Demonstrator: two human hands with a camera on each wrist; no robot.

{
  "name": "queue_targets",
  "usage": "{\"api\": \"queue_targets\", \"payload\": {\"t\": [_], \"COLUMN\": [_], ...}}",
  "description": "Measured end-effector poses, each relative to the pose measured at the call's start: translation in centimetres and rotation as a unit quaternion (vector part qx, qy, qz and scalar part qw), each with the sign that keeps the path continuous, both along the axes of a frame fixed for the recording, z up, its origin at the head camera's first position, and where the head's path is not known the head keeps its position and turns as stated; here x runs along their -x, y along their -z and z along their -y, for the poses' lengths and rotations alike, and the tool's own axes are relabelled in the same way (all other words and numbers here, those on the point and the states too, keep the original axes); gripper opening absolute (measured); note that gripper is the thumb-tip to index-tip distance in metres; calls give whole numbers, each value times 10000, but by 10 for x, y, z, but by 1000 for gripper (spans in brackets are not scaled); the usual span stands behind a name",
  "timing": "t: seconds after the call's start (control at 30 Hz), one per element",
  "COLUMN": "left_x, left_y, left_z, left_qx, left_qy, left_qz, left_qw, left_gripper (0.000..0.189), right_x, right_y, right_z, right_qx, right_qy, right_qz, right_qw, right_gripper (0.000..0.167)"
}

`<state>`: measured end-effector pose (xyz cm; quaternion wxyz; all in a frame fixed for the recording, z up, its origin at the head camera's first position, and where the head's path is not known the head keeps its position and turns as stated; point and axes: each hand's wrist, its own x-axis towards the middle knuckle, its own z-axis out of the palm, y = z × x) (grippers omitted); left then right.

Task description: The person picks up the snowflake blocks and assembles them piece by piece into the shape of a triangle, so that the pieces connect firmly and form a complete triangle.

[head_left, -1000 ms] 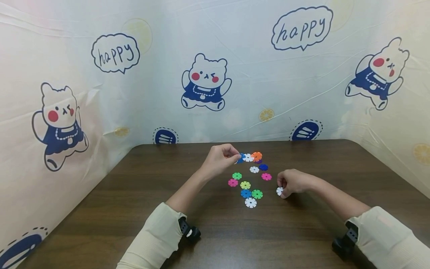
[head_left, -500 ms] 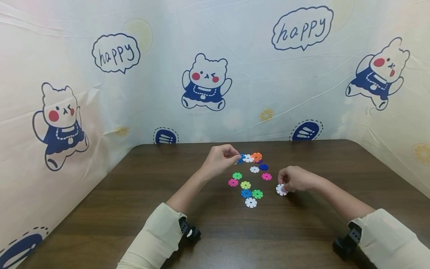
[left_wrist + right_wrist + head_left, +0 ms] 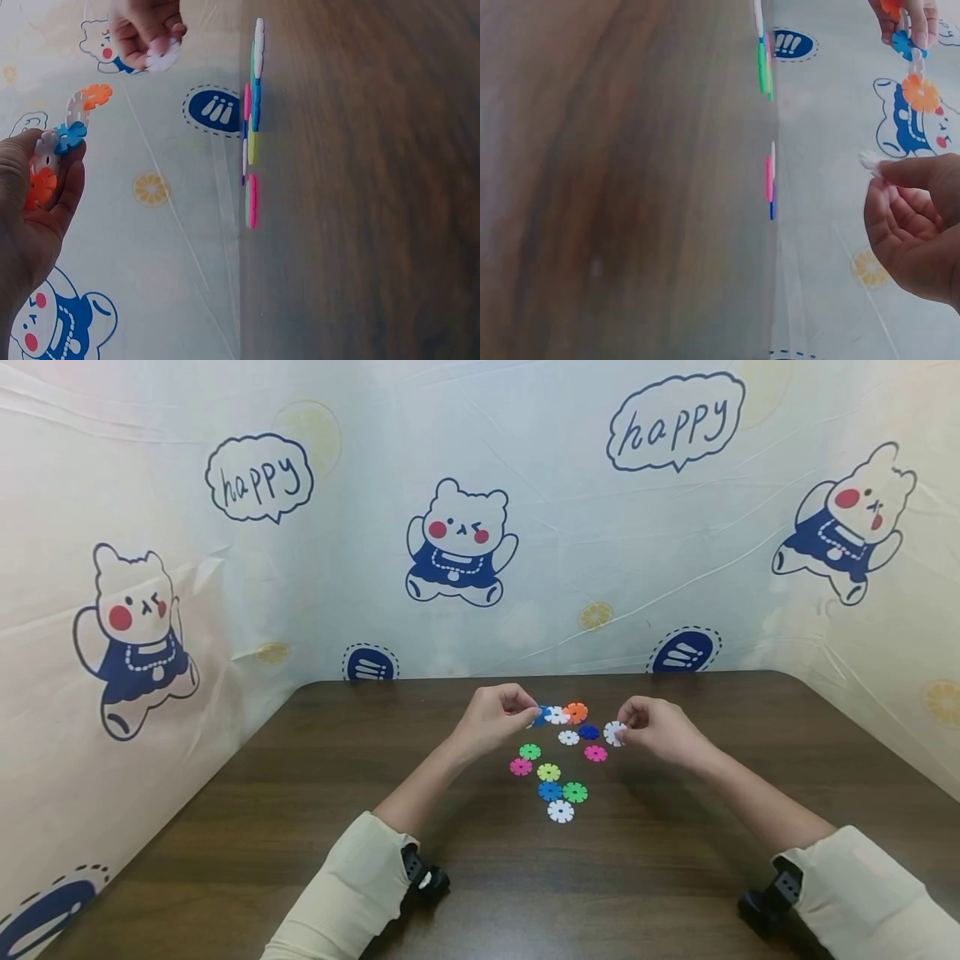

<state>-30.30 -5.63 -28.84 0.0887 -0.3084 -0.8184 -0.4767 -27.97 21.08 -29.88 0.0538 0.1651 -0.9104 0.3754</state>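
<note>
My left hand [image 3: 491,720] holds a chain of notched plastic discs [image 3: 70,138] raised over the far part of the table. The chain runs orange, white, blue, white, orange in the left wrist view, with the near end partly covered by my fingers. Between thumb and fingertips, my right hand [image 3: 663,731] pinches a single white notched disc [image 3: 613,733]. That disc is also raised, to the right of the chain's free orange end [image 3: 576,713], with a gap between them.
Loose notched discs lie flat on the brown table [image 3: 480,877]: a dark blue one [image 3: 588,732], a yellow one [image 3: 549,772], a front white one [image 3: 560,812] and several others. Behind the table hangs a printed curtain [image 3: 555,543].
My right hand has lifted the white disc off the table and carried it away from me toward the chain's free end. The left hand has barely moved.
</note>
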Motion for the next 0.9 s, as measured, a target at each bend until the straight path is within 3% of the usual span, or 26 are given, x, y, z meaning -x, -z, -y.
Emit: {"api": "queue_targets", "payload": {"t": [0.37,0.67,0.9], "left_x": [0,-1,-2], "left_y": [1,1,0], "left_z": [-2,-5,-6], "left_qx": [55,175,316], "left_qy": [-27,-16,-9], "left_qz": [7,-188,-281], "left_qw": [10000,9997,9991], "left_gripper": [6,5,5], "right_x": [-6,-10,-9], "right_y": [-13,-14,-13], "right_z": [12,25,31], "right_qx": [759,1414,1587], "right_qy": [511,588,546], "right_qz": [-422,-730,-722], "right_qw": [9949,9855,9832], "right_gripper": [21,20,19]}}
